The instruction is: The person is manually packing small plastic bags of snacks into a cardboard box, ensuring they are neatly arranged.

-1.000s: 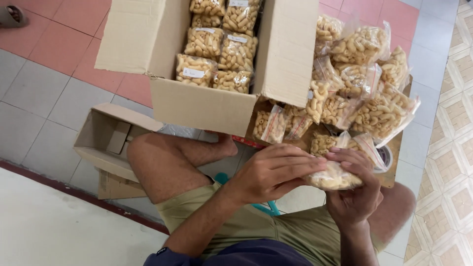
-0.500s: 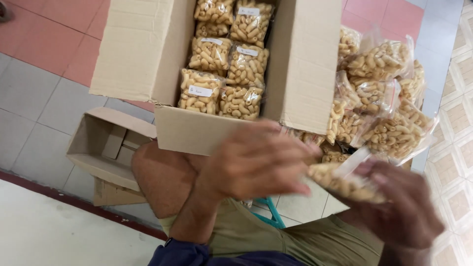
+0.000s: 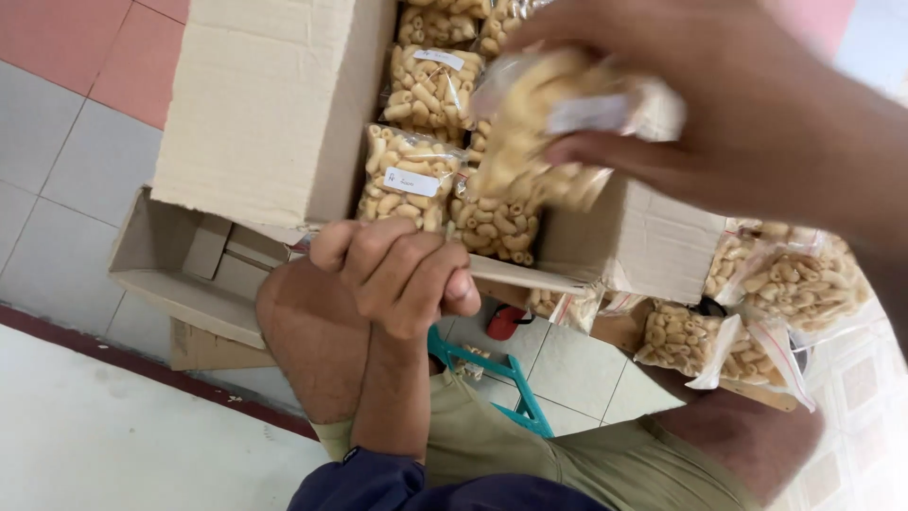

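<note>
A floor of grey and pink tiles (image 3: 66, 142) runs under everything, with a pale patterned strip at the right edge. On it stands a large open cardboard box (image 3: 274, 114), its inside stacked with clear packets of pale, curled snacks (image 3: 411, 175), each with a small white label. A smaller empty carton (image 3: 180, 265) lies beside it on the left, and a loose heap of the same filled packets (image 3: 785, 284) sits to the right of the person's knees.

The right hand (image 3: 757, 114) is closed on one snack packet (image 3: 558, 123), blurred, held up above the open box and close to the camera; fingers pinch it near its label. The left hand (image 3: 402, 270) is curled shut around the near flap (image 3: 530, 274) of the box, apparently steadying it.

By the look of it, the step in hand is packing: a packet taken from the heap is on its way into the box. The next move would seem to call for lowering it flat onto the top layer, in the near right-hand gap beside the labelled packets, while the left hand keeps the flap out of the way.
</note>
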